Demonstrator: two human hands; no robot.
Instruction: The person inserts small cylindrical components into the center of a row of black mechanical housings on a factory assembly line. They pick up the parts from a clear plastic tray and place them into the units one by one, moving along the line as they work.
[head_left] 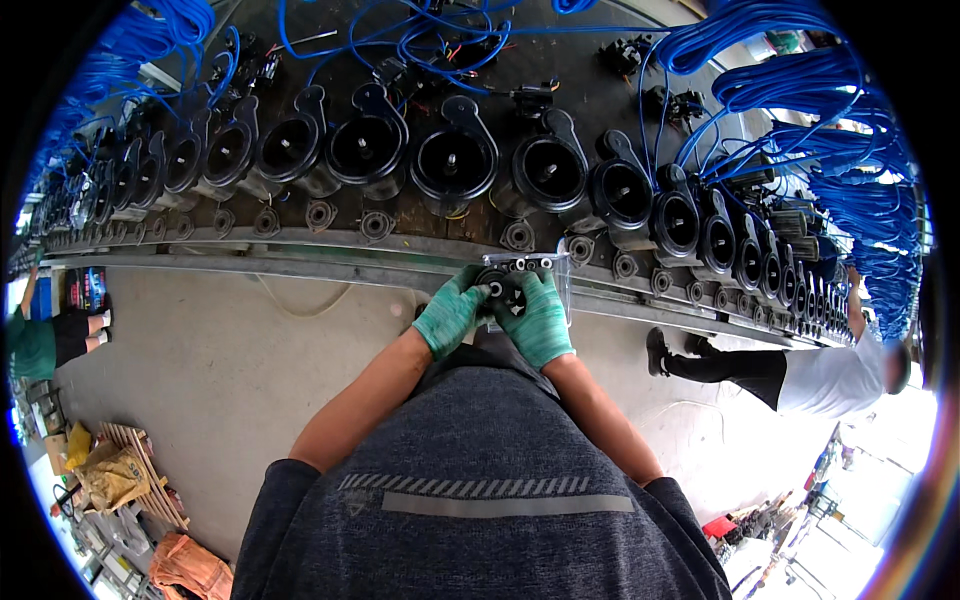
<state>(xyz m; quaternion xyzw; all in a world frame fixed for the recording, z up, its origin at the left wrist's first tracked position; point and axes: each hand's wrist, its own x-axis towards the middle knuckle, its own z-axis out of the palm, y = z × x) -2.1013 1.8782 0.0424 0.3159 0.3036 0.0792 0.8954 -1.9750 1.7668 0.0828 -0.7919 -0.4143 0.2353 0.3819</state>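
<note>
Close to my body, at the bench edge, both hands in green work gloves meet around a dark round part with a ring-like centre (495, 289). My left hand (449, 316) has its fingers closed on the part's left side. My right hand (541, 326) grips its right side, its fingers partly hidden by the part. Just beyond the right fingers are small metal rings (532, 264), by a clear plastic tray (565, 290). In front stands a row of black cup-shaped housings (454, 166), each with a shaft in the middle. Metal flange pieces (376, 224) lie along the bench edge.
Coils of blue cable (790, 85) are heaped at the right and far left, with loose wires across the bench (335, 80). A person in a light shirt (830, 380) stands right; another in green (35, 345) stands left. Sacks (115, 475) and a wooden pallet (150, 470) lie lower left.
</note>
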